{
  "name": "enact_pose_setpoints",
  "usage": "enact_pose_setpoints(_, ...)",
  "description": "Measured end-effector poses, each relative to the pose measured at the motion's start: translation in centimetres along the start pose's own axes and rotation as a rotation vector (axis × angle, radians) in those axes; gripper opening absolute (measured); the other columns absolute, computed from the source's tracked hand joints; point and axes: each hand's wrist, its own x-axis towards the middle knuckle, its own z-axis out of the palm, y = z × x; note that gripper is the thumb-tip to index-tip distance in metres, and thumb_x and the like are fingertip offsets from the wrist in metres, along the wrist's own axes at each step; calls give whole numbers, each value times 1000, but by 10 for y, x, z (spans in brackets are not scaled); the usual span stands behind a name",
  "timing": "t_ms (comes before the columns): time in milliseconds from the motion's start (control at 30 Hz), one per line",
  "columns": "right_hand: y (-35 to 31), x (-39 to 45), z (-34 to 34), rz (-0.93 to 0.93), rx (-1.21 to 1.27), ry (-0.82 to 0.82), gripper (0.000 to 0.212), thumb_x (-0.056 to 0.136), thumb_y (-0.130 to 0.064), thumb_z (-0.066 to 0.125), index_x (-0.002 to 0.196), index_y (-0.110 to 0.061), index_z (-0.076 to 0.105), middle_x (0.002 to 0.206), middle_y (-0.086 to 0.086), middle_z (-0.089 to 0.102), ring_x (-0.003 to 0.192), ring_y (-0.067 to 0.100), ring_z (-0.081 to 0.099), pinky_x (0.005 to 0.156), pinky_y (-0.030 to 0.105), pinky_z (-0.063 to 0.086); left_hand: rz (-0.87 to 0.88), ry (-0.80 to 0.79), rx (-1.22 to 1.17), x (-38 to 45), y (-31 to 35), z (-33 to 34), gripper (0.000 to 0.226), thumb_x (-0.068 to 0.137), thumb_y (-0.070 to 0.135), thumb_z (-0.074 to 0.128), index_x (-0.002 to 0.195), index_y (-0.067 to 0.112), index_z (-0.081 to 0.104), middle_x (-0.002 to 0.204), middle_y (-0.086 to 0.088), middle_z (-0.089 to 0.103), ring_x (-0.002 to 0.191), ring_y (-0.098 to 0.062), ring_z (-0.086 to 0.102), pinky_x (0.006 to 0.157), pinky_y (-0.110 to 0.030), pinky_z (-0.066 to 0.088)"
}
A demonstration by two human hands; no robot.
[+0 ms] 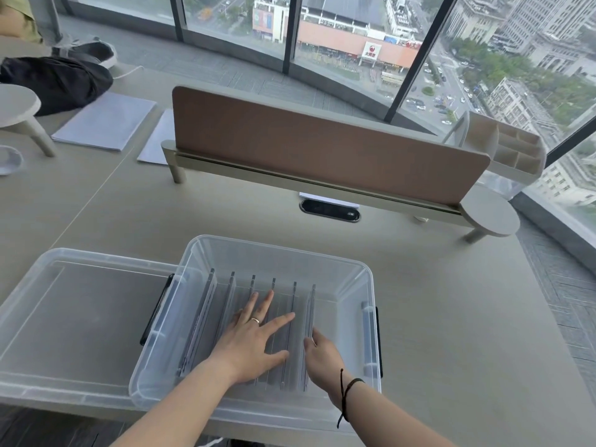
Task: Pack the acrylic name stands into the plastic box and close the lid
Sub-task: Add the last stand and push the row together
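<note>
Plastic box: clear, faintly frosted plastic with smooth, softly glossy walls. Lid: the same translucent plastic, smooth. Acrylic name stands: clear, glossy sheets with darker edges. Desk: matt, pale surface with a fine wood-like grain. Divider panel: matt brown, cloth-like face in a smooth pale frame. Ring on the left hand: shiny metal. Papers: matt white.

Pale desk, clear plastic box, lid beside it, papers, brown divider
</note>
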Motion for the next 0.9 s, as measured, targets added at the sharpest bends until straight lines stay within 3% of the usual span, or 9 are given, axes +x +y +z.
enact_pose_setpoints(267, -3, -1, -3, 29, 17, -33, 48, 107, -20, 25, 155, -18, 19, 160, 1, 26, 146, 21, 28, 114, 30, 27, -15, 5, 11, 0, 1, 1, 72, 87, 69, 44, 142, 67, -2, 151, 19, -40, 136, -14, -44, 118, -50, -3)
enact_pose_setpoints(333, -3, -1, -3, 20, 14, -36, 44, 106, -21, 27, 150, -16, 30, 153, 5, 37, 141, 27, 38, 116, 37, 31, -22, -6, 14, 0, 2, 0, 71, 87, 68, 44, 141, 67, -2, 151, 20, -41, 137, -14, -43, 119, -51, 0)
enact_pose_setpoints(400, 0, 3, -2, -42, -17, 26, 38, 104, -23, 37, 140, -14, 45, 134, 12, 57, 122, 30, 56, 104, 42, 45, -31, -13, 13, 0, 4, -1, 71, 87, 69, 45, 141, 68, -2, 150, 21, -41, 136, -12, -43, 118, -53, 3)
enact_pose_setpoints(467, 5, 5, -4, -58, -15, 14, 37, 102, -24, 40, 137, -14, 47, 125, 12, 61, 114, 29, 60, 95, 37, 49, -44, -19, 14, -1, 6, -3, 72, 86, 70, 45, 141, 69, -2, 150, 23, -40, 136, -10, -43, 118, -54, 5)
enact_pose_setpoints(567, 3, 2, -11, -59, -24, -28, 37, 103, -21, 40, 138, -14, 45, 131, 13, 58, 118, 29, 57, 88, 30, 46, -72, -33, 38, -1, 11, -4, 73, 87, 70, 44, 141, 69, -5, 151, 21, -40, 136, -11, -44, 118, -54, 1)
enact_pose_setpoints(633, 0, 0, -16, -61, -23, -54, 40, 103, -18, 39, 142, -12, 40, 139, 13, 53, 123, 29, 54, 98, 34, 46, -99, -38, 65, -4, 16, -6, 75, 88, 69, 43, 141, 67, -10, 152, 18, -38, 136, -13, -44, 117, -54, -3)
enact_pose_setpoints(733, -6, -9, -25, -22, -22, -106, 59, 103, -23, 39, 155, -16, 14, 155, 7, 35, 126, 25, 51, 102, 31, 41, -149, -25, 54, -12, 25, -8, 81, 88, 69, 45, 143, 63, -14, 155, 18, -33, 140, -15, -38, 120, -51, -2)
enact_pose_setpoints(833, -20, -15, -34, -200, -119, -16, 72, 98, -34, 49, 156, -18, 10, 156, 6, 35, 116, 23, 56, 89, 28, 48, -203, 68, -64, -24, 32, -16, 80, 88, 67, 48, 145, 62, -7, 159, 22, -23, 145, -12, -28, 122, -50, 5)
enact_pose_setpoints(900, -32, -15, -39, -373, -191, 27, 66, 96, -35, 52, 153, -19, 23, 154, 2, 36, 133, 21, 46, 101, 31, 41, -240, 152, -159, -34, 35, -24, 77, 89, 63, 52, 147, 60, 1, 163, 21, -3, 150, -9, -10, 121, -48, 15)
